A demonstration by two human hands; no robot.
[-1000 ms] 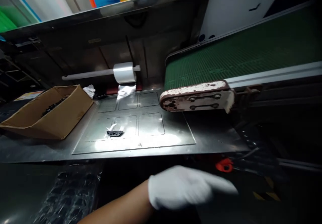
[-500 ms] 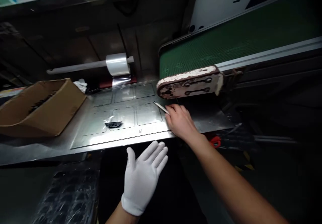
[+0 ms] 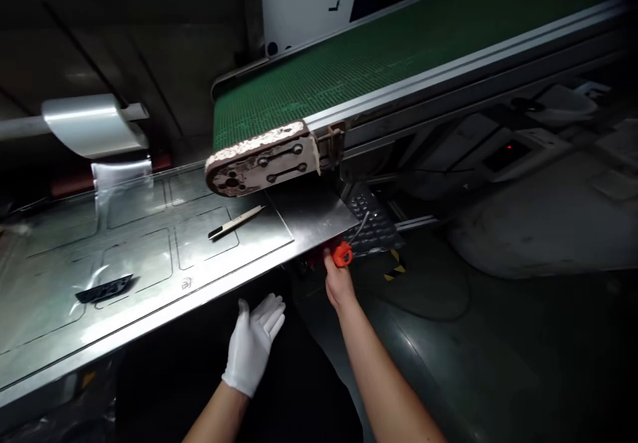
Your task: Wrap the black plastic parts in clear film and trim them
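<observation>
The bare right hand (image 3: 337, 282) has left the tweezers (image 3: 235, 222) lying on the counter (image 3: 149, 317) and dropped below its front edge. It now pinches a small orange knob (image 3: 343, 254) there. The white-gloved left hand (image 3: 253, 343) hangs open and empty below the edge.

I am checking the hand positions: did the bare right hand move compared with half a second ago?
Yes. The right hand left the metal table top near the pen and went below its front edge, to the orange part.
</observation>
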